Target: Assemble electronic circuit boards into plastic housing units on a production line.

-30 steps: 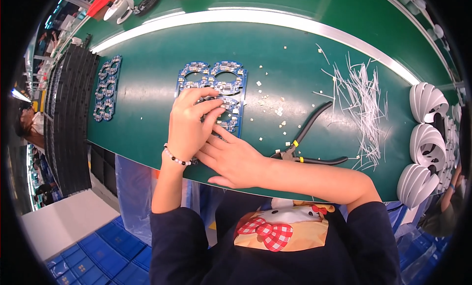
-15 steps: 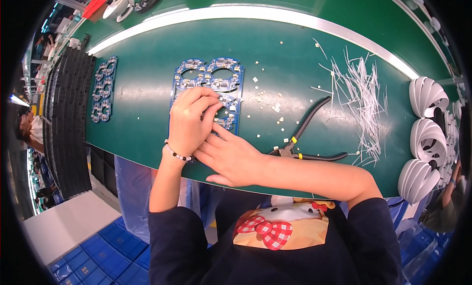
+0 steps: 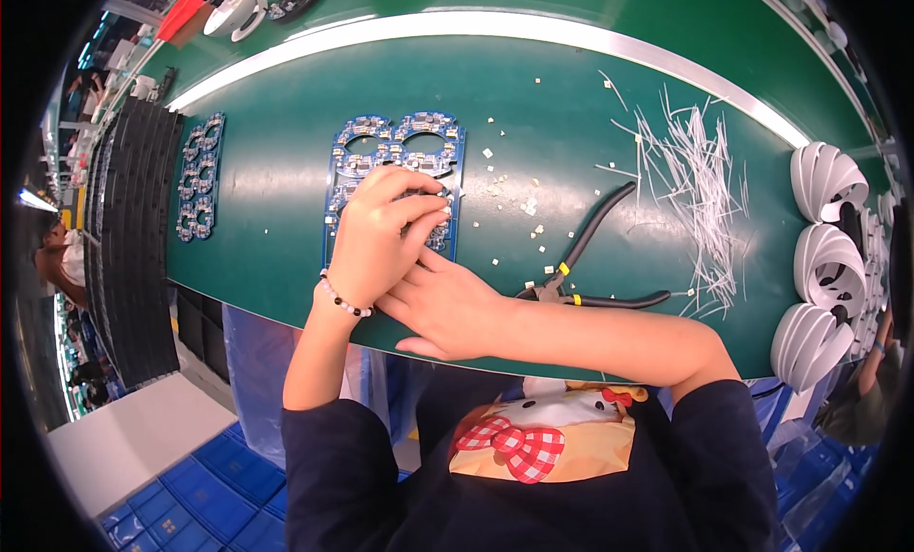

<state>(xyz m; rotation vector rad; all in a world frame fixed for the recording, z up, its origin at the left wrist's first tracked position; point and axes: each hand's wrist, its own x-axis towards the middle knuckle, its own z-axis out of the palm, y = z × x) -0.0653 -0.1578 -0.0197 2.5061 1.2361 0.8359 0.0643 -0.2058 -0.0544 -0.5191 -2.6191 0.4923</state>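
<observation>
A blue circuit board (image 3: 394, 156) with ring-shaped cutouts lies on the green counter (image 3: 276, 186), left of the frame's centre, its lower part covered by the hands. The left hand (image 3: 379, 230) is over the board, its fingers bent and the thumb and forefinger brought close together near the board's right edge. I cannot tell whether a small part is pinched between them. A beaded bracelet (image 3: 343, 298) circles that wrist. The right hand (image 3: 449, 314) reaches in from the right, just below the left one, its thumb spread apart and its fingers extended toward the board. Some fingertips are hidden behind the left hand, so I cannot tell whether they grip anything.

Small pale pieces (image 3: 529, 207) are scattered right of the board. Beside them, right of centre, black-handled pliers (image 3: 598, 217) lie with the handles spread, their head partly behind the right forearm. A loose heap of thin white strips (image 3: 703, 195) occupies the counter's right part, and white curved housings (image 3: 826, 183) line the right edge of the frame. A narrower blue board (image 3: 199, 179) lies at the left, next to a tall stack of black trays (image 3: 129, 238).
</observation>
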